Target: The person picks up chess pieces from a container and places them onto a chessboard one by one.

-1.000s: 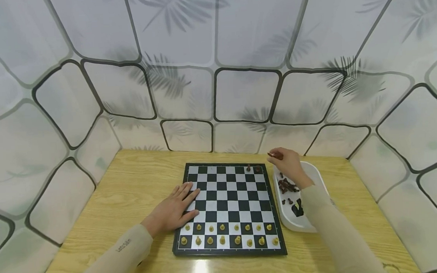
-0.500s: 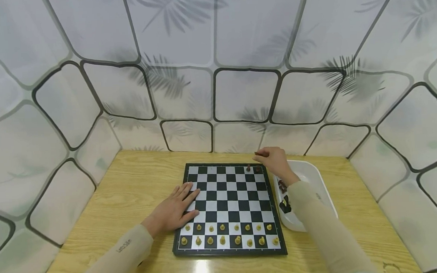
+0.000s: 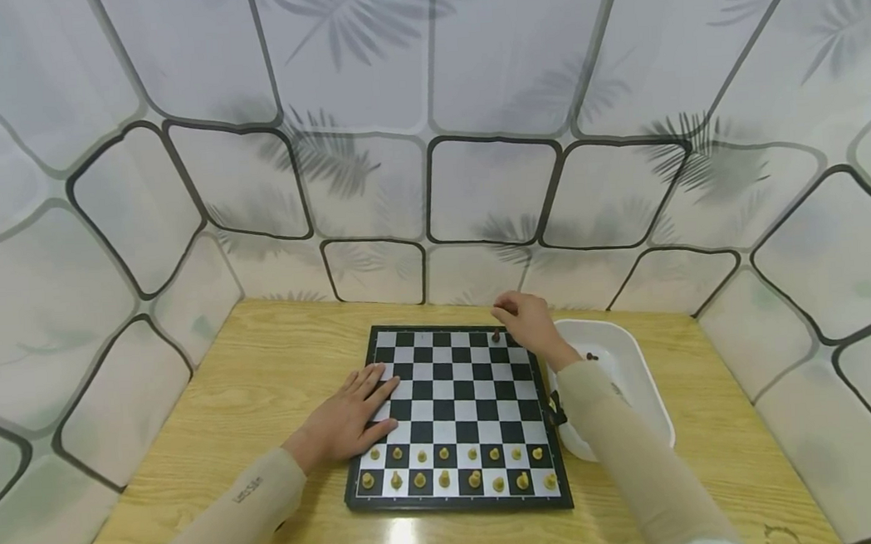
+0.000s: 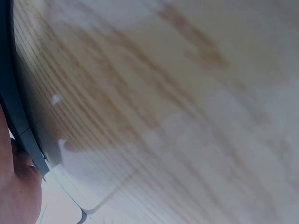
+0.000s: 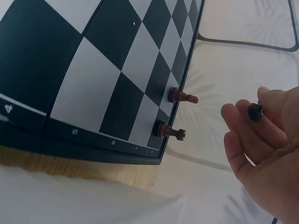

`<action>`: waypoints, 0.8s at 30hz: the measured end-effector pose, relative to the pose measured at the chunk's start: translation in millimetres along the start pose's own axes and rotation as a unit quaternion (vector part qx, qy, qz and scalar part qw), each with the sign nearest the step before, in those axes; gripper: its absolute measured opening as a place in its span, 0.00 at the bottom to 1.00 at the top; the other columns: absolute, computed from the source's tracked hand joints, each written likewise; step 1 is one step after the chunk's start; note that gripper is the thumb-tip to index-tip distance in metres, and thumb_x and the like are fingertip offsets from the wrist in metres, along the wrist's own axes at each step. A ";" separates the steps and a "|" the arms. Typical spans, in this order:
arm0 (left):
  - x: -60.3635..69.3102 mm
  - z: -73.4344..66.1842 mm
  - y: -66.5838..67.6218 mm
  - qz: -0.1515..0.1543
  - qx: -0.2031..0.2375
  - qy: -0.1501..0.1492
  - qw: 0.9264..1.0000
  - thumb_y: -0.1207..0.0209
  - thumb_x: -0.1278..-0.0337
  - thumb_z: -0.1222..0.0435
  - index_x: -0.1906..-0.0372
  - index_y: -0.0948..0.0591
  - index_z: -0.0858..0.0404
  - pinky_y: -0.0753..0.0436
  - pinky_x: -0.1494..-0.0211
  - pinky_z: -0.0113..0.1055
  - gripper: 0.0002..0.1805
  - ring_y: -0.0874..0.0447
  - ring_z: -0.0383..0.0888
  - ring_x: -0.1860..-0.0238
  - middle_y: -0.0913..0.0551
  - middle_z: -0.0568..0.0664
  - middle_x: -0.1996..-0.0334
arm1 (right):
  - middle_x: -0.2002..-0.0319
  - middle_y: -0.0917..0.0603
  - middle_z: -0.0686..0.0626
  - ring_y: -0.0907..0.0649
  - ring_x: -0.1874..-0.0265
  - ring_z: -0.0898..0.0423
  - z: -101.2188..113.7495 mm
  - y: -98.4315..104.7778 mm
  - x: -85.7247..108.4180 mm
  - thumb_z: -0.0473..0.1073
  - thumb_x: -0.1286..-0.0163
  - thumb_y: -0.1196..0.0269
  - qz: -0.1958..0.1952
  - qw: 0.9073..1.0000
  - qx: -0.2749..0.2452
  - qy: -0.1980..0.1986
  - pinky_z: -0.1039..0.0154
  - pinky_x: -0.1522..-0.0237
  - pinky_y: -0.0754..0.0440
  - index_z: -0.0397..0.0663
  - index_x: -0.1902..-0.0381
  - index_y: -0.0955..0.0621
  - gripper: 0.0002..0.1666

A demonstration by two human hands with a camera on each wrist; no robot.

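Note:
My left hand rests with straight, spread fingers on the left edge of the chessboard; in the left wrist view only part of it shows beside the board's dark edge. Above the board's far right corner, my right hand pinches a dark chess piece between thumb and fingers. Its round end faces the right wrist camera, so the kind cannot be told. Below stand a dark red rook in the corner and another dark red piece beside it. Yellow chess pieces fill the two near rows.
A white tray stands close to the board's right side, partly covered by my right forearm. Dark pieces and a black item show in it. A patterned wall covering rises behind the wooden table.
My right hand has moved left from over the tray to the board's far right corner, carrying the dark chess piece. The left hand stays in place.

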State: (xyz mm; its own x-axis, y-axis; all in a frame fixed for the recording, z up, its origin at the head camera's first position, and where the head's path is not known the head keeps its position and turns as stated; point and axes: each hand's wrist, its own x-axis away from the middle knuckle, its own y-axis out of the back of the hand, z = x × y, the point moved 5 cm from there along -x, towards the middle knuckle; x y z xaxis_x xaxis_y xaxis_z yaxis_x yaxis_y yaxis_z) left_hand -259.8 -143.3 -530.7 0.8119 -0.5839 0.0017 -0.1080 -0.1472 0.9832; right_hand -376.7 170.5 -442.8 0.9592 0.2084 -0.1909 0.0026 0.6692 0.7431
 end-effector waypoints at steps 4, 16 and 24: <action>0.3 0.2 -0.1 0.001 -0.002 0.000 1.000 0.58 0.20 0.37 0.14 0.44 0.55 0.47 0.12 0.54 0.42 0.52 0.59 0.14 0.48 0.62 0.15 | 0.49 0.10 0.37 0.11 0.48 0.39 4.1 -5.0 -2.2 0.41 0.23 0.35 0.003 1.000 0.000 0.004 0.43 0.44 0.13 0.37 0.47 0.15 0.14; 0.1 -1.3 2.2 0.003 -0.002 0.001 1.000 0.59 0.20 0.37 0.14 0.43 0.55 0.46 0.12 0.54 0.42 0.51 0.59 0.14 0.48 0.62 0.15 | 0.53 0.08 0.39 0.10 0.52 0.42 -1.7 -22.2 -12.2 0.41 0.28 0.30 0.018 1.000 0.010 -0.018 0.46 0.47 0.12 0.37 0.50 0.11 0.14; 0.6 -2.0 3.9 0.008 0.000 0.004 1.000 0.58 0.20 0.37 0.14 0.44 0.55 0.47 0.12 0.54 0.42 0.52 0.59 0.14 0.48 0.61 0.15 | 0.56 0.08 0.40 0.11 0.57 0.44 -5.8 -30.5 -13.9 0.39 0.30 0.28 0.029 0.999 0.034 -0.018 0.49 0.53 0.12 0.38 0.56 0.10 0.10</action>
State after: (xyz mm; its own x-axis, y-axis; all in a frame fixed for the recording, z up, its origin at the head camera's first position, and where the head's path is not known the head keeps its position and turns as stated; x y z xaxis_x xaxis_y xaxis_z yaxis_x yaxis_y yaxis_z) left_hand -258.6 -142.6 -526.5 0.8141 -0.5804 0.0187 -0.1208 -0.1378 0.9831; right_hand -391.7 151.3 -466.5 0.9678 0.2192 -0.1241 -0.0355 0.6066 0.7942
